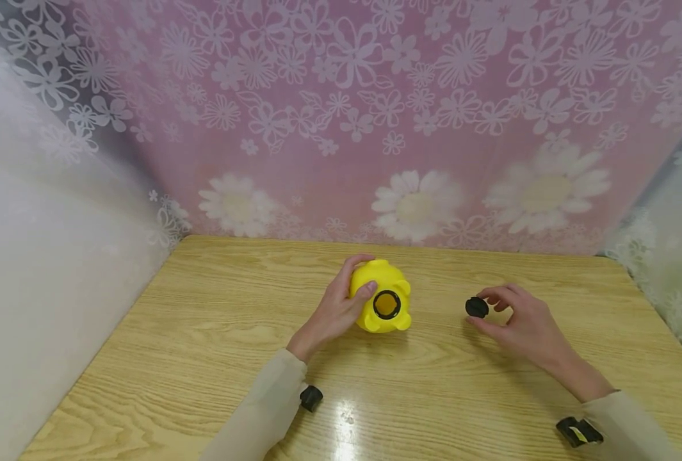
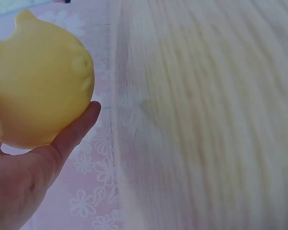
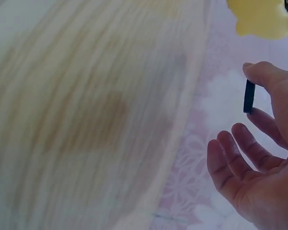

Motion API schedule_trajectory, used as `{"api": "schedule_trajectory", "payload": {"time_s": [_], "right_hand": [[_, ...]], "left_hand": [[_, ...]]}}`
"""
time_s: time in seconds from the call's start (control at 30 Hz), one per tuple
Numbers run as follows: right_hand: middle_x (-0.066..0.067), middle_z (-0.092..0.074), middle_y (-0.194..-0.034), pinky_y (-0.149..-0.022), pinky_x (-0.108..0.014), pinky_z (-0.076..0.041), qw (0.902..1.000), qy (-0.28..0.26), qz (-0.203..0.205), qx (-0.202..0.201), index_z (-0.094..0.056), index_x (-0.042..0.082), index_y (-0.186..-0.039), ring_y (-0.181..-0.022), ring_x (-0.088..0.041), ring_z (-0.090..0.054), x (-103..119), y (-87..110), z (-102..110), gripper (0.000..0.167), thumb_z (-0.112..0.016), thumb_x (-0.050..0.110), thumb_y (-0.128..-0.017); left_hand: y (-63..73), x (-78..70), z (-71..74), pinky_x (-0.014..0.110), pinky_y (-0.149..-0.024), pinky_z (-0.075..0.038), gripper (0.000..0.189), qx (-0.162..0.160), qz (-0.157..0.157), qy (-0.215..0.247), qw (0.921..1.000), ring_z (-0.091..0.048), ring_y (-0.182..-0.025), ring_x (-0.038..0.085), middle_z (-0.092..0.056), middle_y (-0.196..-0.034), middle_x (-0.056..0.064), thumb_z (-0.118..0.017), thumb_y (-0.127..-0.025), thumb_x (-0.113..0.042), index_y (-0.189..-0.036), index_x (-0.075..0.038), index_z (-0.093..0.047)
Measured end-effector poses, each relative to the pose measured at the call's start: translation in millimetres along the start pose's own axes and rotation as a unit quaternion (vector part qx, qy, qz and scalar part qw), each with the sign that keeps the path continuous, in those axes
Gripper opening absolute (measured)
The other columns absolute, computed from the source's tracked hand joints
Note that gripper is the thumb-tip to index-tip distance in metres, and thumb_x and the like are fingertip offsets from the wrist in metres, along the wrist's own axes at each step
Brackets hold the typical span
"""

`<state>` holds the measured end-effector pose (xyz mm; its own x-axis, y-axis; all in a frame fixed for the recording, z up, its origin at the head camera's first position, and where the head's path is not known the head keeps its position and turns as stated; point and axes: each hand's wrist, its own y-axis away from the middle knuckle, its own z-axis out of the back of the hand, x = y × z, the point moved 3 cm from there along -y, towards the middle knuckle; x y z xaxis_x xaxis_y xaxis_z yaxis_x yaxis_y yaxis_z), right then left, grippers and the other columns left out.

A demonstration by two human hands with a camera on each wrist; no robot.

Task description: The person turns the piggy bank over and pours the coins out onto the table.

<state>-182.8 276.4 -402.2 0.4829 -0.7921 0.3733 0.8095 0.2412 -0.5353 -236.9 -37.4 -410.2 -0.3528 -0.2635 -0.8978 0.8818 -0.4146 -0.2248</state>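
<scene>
As seen from above, head view: left hand (image 1: 337, 307) grips yellow toy (image 1: 382, 296) on wooden table (image 1: 202, 333); right hand (image 1: 519, 323) pinches black cap (image 1: 476, 307), just right of toy.
Left wrist: fingers curled round toy (image 2: 36, 79).
Right wrist: cap (image 3: 249, 97) pinched between thumb and forefinger.

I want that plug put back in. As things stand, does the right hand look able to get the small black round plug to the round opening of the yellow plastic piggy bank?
Probably yes: the right hand pinches the plug, bare wooden table lies between, and the piggy bank's opening is uncovered.
</scene>
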Motion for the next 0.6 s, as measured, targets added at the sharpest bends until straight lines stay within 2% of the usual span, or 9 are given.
{"api": "schedule_trajectory", "payload": {"time_s": [0.17, 0.37, 0.6], "right_hand": [[-0.003, -0.069, -0.092, -0.058, -0.023, -0.051, 0.9986, 0.016, -0.037, 0.034, -0.074, 0.011, -0.104, -0.076, -0.025, -0.067, -14.0, 3.2, 3.0, 0.04, -0.094, 0.017, -0.07], [-0.011, -0.069, -0.095, -0.063, -0.03, -0.05, 0.9916, 0.036, -0.087, 0.089, -0.073, 0.008, -0.106, -0.078, -0.027, -0.065, -32.2, 6.6, 8.4, 0.039, -0.09, 0.026, -0.077], [-0.014, -0.065, -0.095, -0.063, -0.035, -0.05, 0.9831, 0.063, -0.104, 0.137, -0.073, 0.007, -0.104, -0.078, -0.022, -0.062, -50.2, 8.3, 10.1, 0.041, -0.089, 0.034, -0.078]], "left_hand": [[0.4, -2.0, -2.0, 0.033, -0.085, -0.057, 0.044, 0.024, -0.009, 0.008, 0.9997, -0.063, -0.104, 0.02, -0.055, -0.133, 0.008, -0.046, -0.107, -0.048, -0.15, -0.042, -0.035], [-1.4, -5.4, -9.2, 0.029, -0.084, -0.058, 0.05, 0.044, -0.037, 0.022, 0.9981, -0.063, -0.104, 0.02, -0.055, -0.136, 0.01, -0.042, -0.108, -0.053, -0.153, -0.033, -0.034], [-0.5, -6.9, -15.6, 0.027, -0.084, -0.058, 0.054, 0.048, -0.044, 0.042, 0.997, -0.063, -0.104, 0.018, -0.053, -0.137, 0.01, -0.04, -0.104, -0.064, -0.151, -0.037, -0.034]]}}
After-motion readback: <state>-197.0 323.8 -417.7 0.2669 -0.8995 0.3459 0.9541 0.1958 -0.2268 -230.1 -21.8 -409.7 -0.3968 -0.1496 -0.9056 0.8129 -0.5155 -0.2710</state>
